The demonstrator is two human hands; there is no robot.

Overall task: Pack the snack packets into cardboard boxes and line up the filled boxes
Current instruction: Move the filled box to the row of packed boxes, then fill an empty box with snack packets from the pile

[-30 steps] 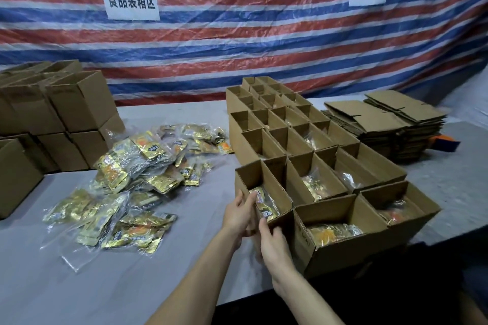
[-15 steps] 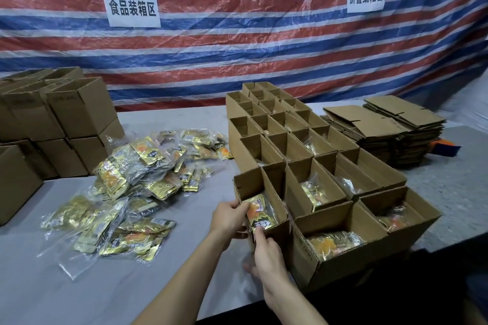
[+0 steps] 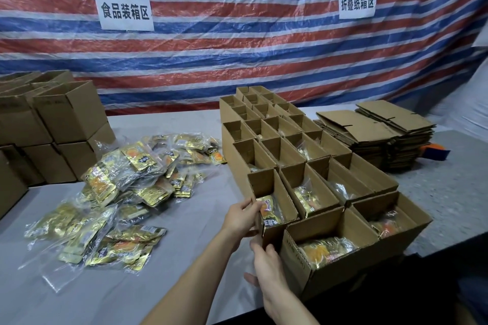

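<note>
Rows of open cardboard boxes stand on the right half of the table, most with a snack packet inside. The nearest left box (image 3: 274, 185) holds a gold and orange snack packet (image 3: 270, 210). My left hand (image 3: 241, 216) grips that box's left wall, thumb over the rim. My right hand (image 3: 265, 265) holds its near end, fingers against the front face. A larger box (image 3: 330, 224) with a packet sits just right of it. A heap of loose gold snack packets (image 3: 118, 192) lies on the table to the left.
Stacked closed cardboard boxes (image 3: 52, 126) fill the far left. Two piles of flattened cartons (image 3: 375, 132) sit at the back right, an orange and blue object (image 3: 433, 152) beside them. The grey table (image 3: 184, 258) ends at a dark near edge. A striped tarp hangs behind.
The box between my hands has shifted slightly toward me and to the left of the larger box. My right hand has slid lower on its near end. The camera has tilted up a little.
</note>
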